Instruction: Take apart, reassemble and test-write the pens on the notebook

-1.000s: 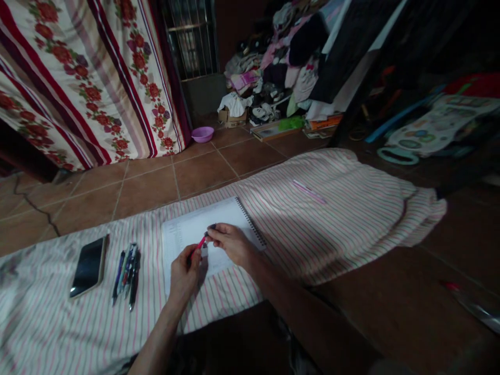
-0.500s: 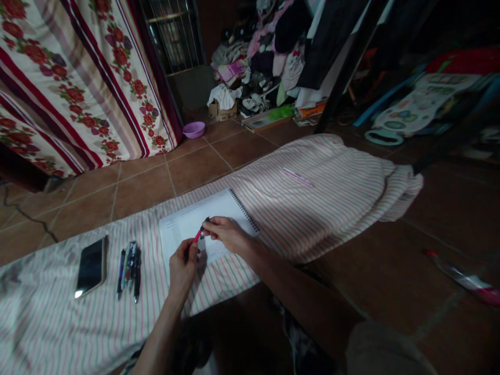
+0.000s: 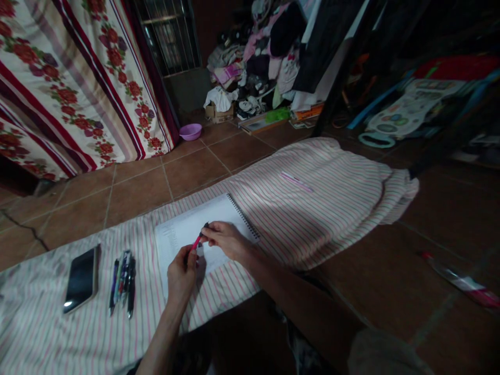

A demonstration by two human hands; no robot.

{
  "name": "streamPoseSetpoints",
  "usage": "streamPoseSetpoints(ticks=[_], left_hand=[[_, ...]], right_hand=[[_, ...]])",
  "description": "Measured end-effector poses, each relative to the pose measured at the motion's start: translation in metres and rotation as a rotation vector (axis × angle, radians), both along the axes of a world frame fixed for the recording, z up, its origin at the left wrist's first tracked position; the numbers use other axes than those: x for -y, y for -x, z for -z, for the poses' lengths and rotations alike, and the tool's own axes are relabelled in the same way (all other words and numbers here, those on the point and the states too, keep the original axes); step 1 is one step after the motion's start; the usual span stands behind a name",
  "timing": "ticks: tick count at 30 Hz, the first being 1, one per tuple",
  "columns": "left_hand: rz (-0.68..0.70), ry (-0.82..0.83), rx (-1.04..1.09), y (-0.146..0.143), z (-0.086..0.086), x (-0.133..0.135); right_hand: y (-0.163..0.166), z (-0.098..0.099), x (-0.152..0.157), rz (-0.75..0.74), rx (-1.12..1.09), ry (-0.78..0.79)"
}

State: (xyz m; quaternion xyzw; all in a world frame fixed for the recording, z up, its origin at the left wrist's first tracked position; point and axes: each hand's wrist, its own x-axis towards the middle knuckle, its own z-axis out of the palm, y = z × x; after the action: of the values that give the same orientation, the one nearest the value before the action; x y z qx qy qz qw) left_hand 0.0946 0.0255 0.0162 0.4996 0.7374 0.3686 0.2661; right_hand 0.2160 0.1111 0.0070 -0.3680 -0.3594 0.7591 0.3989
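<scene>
A pink pen with a black end [image 3: 197, 241] is held over the notebook between both hands. My left hand [image 3: 182, 273] is closed around its pink barrel, and the fingers hide the lower part. At the upper, black end, the fingertips of my right hand [image 3: 225, 239] are pinched on the pen. Beneath them lies an open spiral notebook [image 3: 213, 208], its coil on the right and faint writing on the left of the page. Left of it, several pens [image 3: 123, 278] lie in a bunch beside a dark-screened phone [image 3: 81, 278]. Farther right rests a slim pink-and-white pen [image 3: 297, 181].
A striped cloth [image 3: 332, 208] covers the low surface. On the tiled floor are a purple basin [image 3: 190, 132], a clear bottle-like object with red ends [image 3: 464, 281] and a heap of clothes [image 3: 269, 62]. A floral curtain [image 3: 74, 94] hangs at left; a dark post stands behind.
The view has shifted slightly, so things on the cloth appear a little lower and farther left. Both hands keep their hold on the pink pen, with little visible change in their pose.
</scene>
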Motion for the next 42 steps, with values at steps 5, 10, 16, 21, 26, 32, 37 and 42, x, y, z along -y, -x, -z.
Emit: streamPoseSetpoints(ticks=[5,10,16,21,26,32,37,42], left_hand=[[-0.012,0.017,-0.03,0.001,0.003,-0.002],[0.004,0.021,0.006,0.004,0.009,-0.004],[0.011,0.014,-0.014,0.005,0.008,-0.005],[0.006,0.014,-0.027,0.005,0.007,-0.006],[0.025,0.017,-0.07,0.006,0.007,-0.005],[-0.007,0.005,-0.027,0.006,0.009,-0.005],[-0.008,-0.002,0.012,0.008,0.014,-0.004],[-0.035,-0.005,-0.018,0.009,0.015,-0.005]], right_hand=[[0.001,0.0,-0.002,0.019,-0.008,0.021],[-0.002,-0.005,-0.001,0.016,-0.074,0.036],[-0.002,-0.002,-0.002,-0.018,-0.088,-0.005],[-0.002,0.003,-0.006,0.017,-0.068,0.005],[-0.005,0.005,-0.006,-0.015,-0.063,-0.006],[-0.005,0.005,-0.009,0.003,-0.038,0.004],[-0.007,0.003,-0.009,0.013,-0.032,0.011],[-0.009,0.003,-0.008,0.01,-0.002,-0.005]])
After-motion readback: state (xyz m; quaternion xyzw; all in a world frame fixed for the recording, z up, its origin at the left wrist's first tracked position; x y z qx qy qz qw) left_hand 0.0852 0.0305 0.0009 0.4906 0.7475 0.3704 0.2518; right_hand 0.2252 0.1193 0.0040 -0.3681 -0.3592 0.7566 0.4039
